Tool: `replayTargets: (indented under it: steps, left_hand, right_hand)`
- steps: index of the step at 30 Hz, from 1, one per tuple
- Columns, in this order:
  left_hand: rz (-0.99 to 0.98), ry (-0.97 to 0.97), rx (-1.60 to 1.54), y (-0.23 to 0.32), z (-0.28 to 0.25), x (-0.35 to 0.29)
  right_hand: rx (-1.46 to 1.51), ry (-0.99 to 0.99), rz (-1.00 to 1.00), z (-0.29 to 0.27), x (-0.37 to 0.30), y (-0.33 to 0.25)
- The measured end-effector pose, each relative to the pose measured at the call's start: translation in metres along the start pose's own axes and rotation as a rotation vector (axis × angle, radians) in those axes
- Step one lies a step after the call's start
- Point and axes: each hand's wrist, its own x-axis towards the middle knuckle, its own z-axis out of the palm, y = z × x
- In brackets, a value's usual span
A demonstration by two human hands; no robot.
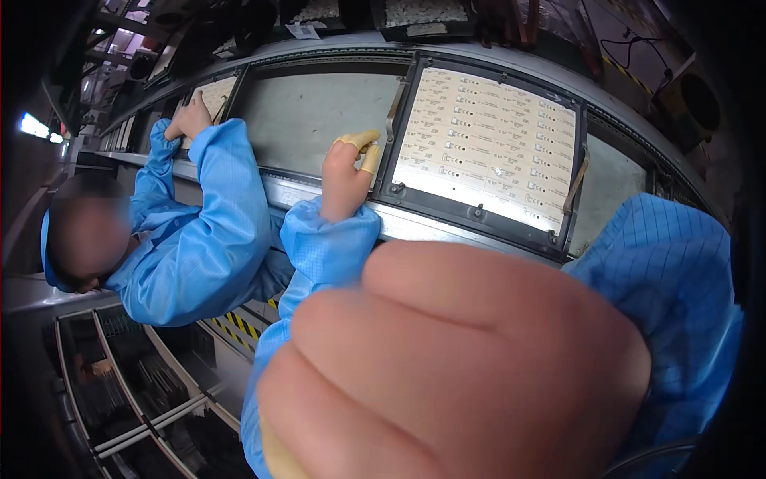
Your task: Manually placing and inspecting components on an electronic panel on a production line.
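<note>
Left hand point(347, 180): 2 yellow-capped fingers point(370, 161) half-curled, grip unclear; printed panel point(483, 144) just right of it — black frame point(440, 206) probably keeps panel flat; right hand point(479, 359) nearer — fingertips hidden, cannot tell grip.

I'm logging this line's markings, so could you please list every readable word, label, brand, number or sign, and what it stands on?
Near pale panel: repeated print and symbols, not copied here; finer lines too small to read.
Farther pale panel: too small.
Yellow and black stripes: no readable words.
</note>
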Motion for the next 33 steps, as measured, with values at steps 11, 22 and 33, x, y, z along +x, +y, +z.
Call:
replayTargets:
  steps: [11, 22, 33]
  left_hand:
    - [-0.013, 0.002, -0.025, -0.004, -0.001, -0.004]
    - [0.001, 0.020, 0.046, -0.013, -0.005, 0.000]
    - [0.038, 0.181, -0.150, -0.003, -0.010, -0.003]
  right_hand:
    - [0.033, -0.217, -0.028, 0.014, -0.003, -0.008]
    - [0.132, -0.459, -0.115, 0.033, 0.004, -0.008]
    - [-0.057, -0.577, 0.390, 0.004, -0.047, 0.039]
